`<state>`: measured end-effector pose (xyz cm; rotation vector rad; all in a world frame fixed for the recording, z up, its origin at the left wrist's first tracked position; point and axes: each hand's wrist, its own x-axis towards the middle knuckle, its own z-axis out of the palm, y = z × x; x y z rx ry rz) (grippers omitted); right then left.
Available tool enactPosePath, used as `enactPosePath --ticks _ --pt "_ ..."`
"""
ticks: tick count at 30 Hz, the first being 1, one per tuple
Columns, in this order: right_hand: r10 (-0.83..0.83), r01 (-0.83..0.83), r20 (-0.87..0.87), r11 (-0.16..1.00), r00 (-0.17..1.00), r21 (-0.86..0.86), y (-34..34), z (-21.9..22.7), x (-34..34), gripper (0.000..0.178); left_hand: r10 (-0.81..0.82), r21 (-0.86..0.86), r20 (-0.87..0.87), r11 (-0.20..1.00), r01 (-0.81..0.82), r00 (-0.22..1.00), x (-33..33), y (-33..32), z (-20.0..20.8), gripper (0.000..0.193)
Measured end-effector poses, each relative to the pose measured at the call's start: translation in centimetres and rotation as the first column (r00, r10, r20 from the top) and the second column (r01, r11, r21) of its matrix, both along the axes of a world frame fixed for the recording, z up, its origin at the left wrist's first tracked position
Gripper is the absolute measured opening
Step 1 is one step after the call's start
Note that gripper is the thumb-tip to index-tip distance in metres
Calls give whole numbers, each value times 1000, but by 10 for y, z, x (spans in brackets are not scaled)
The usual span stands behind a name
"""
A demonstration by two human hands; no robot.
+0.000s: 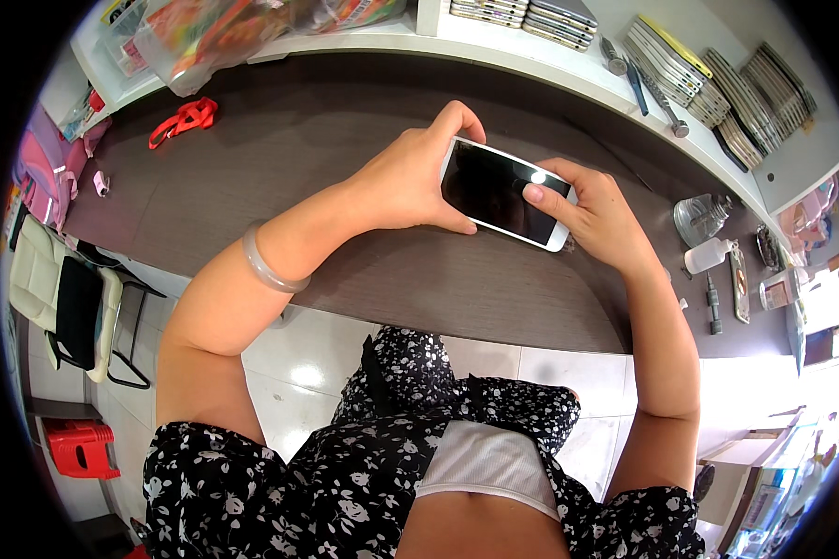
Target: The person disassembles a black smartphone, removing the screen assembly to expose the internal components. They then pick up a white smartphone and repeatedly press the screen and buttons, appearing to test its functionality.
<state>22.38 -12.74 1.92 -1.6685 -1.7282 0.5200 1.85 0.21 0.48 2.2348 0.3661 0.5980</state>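
A: Where is the smartphone (485, 182) held?
B: It is held over the dark desk (475, 303), black screen turned up; whether the desk is touched by it cannot be told
A: And how is it gripped?
B: The left end of the smartphone is clamped by the left hand (410, 177), between the thumb at its near corner and a bent finger at its far corner; the right end is clasped by the right hand (611, 214), with the thumb laid over the glass and a finger bent at the far edge, the other fingers being hidden
A: What is seen around the smartphone?
B: Well to its left, a red strap (185, 123) is seen; beyond it to the right, stacked devices (664, 67) are held by a white shelf (429, 23); to its right, a glass jar (694, 222) and a white bottle (708, 256) are seen
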Motion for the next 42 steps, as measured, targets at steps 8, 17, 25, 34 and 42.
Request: enactPosePath --ticks 8,17,25,34,42 --pt "-15 15 -4 1000 1000 -23 0 1 -1 48 2 8 -4 1000 -2 1000 0 0 1 74" --pt "-13 13 6 1000 1000 -9 -1 2 -2 46 0 19 0 1000 0 1000 1 0 -1 75" --pt "-24 25 18 999 1000 -24 0 -1 0 47 13 4 -29 1000 -13 1000 0 0 0 75" --pt "-22 22 5 999 1000 -27 0 -1 0 47 11 -7 -35 1000 -12 999 0 -2 2 74" --pt "-10 10 5 1000 1000 -23 0 0 0 47 -4 47 18 999 3 1000 1 1 -3 74"
